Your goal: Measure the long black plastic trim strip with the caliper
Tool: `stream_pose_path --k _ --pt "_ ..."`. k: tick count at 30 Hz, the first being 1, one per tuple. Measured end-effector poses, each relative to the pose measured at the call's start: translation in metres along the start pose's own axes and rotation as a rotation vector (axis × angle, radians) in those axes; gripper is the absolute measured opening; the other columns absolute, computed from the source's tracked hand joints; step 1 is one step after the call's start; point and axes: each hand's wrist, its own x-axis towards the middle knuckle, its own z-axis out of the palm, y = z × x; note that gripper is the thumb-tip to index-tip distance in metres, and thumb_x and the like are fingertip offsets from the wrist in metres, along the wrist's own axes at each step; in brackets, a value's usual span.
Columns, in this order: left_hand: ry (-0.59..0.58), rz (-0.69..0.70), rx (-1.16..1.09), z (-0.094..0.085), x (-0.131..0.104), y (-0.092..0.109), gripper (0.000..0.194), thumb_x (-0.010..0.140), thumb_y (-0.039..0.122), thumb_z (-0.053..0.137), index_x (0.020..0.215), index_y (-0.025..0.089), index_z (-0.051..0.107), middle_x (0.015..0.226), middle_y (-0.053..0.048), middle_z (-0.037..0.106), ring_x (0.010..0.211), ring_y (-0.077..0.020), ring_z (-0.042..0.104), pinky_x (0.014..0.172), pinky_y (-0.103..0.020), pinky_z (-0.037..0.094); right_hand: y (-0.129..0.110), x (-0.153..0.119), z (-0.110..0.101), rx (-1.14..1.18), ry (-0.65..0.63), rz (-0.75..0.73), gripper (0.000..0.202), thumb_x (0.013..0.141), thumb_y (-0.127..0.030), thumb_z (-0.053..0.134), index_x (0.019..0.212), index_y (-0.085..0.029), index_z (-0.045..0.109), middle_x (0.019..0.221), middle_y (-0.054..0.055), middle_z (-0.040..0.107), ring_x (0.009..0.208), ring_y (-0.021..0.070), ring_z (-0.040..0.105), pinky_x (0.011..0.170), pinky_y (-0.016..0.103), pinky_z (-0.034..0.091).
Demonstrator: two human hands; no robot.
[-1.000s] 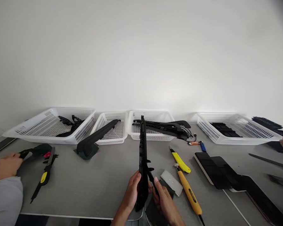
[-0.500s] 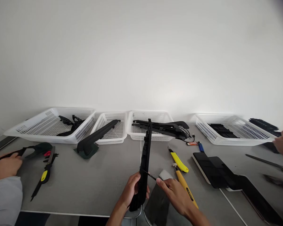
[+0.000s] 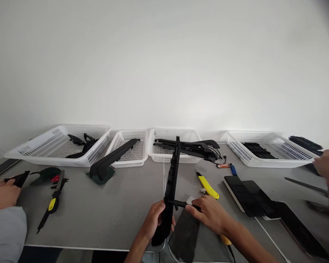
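A long, narrow black plastic trim piece (image 3: pixel 170 182) stands tilted up from the table's front edge, its far end reaching toward the baskets. My left hand (image 3: pixel 155 221) is closed around its lower part, thumb on the near side and fingertips showing at the right edge. My right hand (image 3: pixel 210 213) grips a slim dark tool (image 3: pixel 181 203), whose far end touches the trim just above my left thumb. The tool's exact kind is unclear. Under my right hand lie a dark grey cloth (image 3: pixel 184 233) and a mostly covered yellow-handled tool (image 3: pixel 225 240).
A yellow utility knife (image 3: pixel 208 187) lies right of the trim. White baskets (image 3: pixel 128 164) line the wall, several holding black parts. Phones (image 3: pixel 244 197) lie to the right. Co-workers' hands (image 3: pixel 4 195) show at the left and right edges. Another knife (image 3: pixel 52 202) lies left.
My right hand has moved slightly up and right with the dark tool, which now lies more level across the trim. The trim's top has tilted slightly right. The left co-worker's black part has shifted.
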Motion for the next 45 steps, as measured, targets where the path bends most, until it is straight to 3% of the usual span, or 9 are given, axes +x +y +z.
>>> stream_pose_path --k 8,13,19,25,32,39,45 --pt "0.004 0.018 0.065 0.004 -0.004 0.003 0.056 0.094 0.068 0.059 0.095 0.013 0.066 0.069 -0.009 0.073 0.054 -0.0188 0.066 0.055 -0.028 0.050 -0.008 -0.006 -0.003 -0.162 0.003 -0.037 0.050 0.110 -0.050 0.037 0.076 -0.019 0.058 0.071 0.004 0.066 0.061 0.0156 0.054 0.063 0.035 0.015" --pt "-0.008 0.028 0.074 0.003 -0.004 0.003 0.058 0.094 0.068 0.059 0.098 0.011 0.067 0.071 -0.010 0.073 0.055 -0.0194 0.067 0.055 -0.028 0.050 -0.009 -0.011 0.002 -0.165 0.018 -0.036 0.048 0.109 -0.050 0.037 0.078 -0.019 0.057 0.074 0.005 0.067 0.061 0.0156 0.054 0.063 0.034 0.017" --pt "-0.009 0.035 0.064 0.000 -0.004 0.001 0.068 0.095 0.067 0.059 0.121 0.005 0.069 0.072 -0.011 0.074 0.057 -0.0205 0.068 0.059 -0.030 0.054 -0.014 -0.017 0.008 -0.105 0.026 0.005 0.044 0.108 -0.047 0.038 0.078 -0.019 0.055 0.073 0.004 0.066 0.060 0.0152 0.054 0.062 0.033 0.017" --pt "-0.020 0.045 0.072 -0.002 -0.003 -0.001 0.068 0.096 0.067 0.058 0.123 0.006 0.069 0.073 -0.011 0.075 0.059 -0.0206 0.070 0.060 -0.030 0.056 -0.017 -0.019 0.009 -0.036 0.015 0.018 0.038 0.107 -0.041 0.036 0.078 -0.020 0.049 0.074 0.003 0.064 0.063 0.0154 0.054 0.063 0.032 0.018" --pt "0.008 0.036 0.053 -0.002 -0.002 -0.001 0.071 0.094 0.069 0.059 0.123 0.005 0.068 0.072 -0.011 0.075 0.057 -0.0208 0.070 0.056 -0.028 0.053 -0.012 -0.022 0.007 0.045 -0.026 -0.045 0.052 0.112 -0.055 0.023 0.082 -0.021 0.047 0.079 0.003 0.061 0.067 0.0165 0.051 0.065 0.030 0.021" --pt "0.003 0.011 0.036 0.000 -0.003 0.001 0.073 0.092 0.070 0.062 0.121 0.004 0.069 0.070 -0.010 0.074 0.055 -0.0195 0.068 0.055 -0.027 0.051 0.000 -0.016 0.009 0.180 -0.034 -0.071 0.066 0.104 -0.077 0.023 0.076 -0.021 0.042 0.073 0.000 0.054 0.063 0.0143 0.043 0.063 0.030 0.021" --pt "0.011 0.008 0.036 0.001 -0.002 0.003 0.070 0.093 0.068 0.061 0.121 0.004 0.069 0.071 -0.011 0.074 0.056 -0.0200 0.069 0.056 -0.028 0.052 0.002 -0.014 0.012 0.157 -0.032 -0.049 0.068 0.103 -0.079 0.023 0.074 -0.020 0.042 0.069 0.000 0.053 0.061 0.0136 0.041 0.063 0.030 0.020"
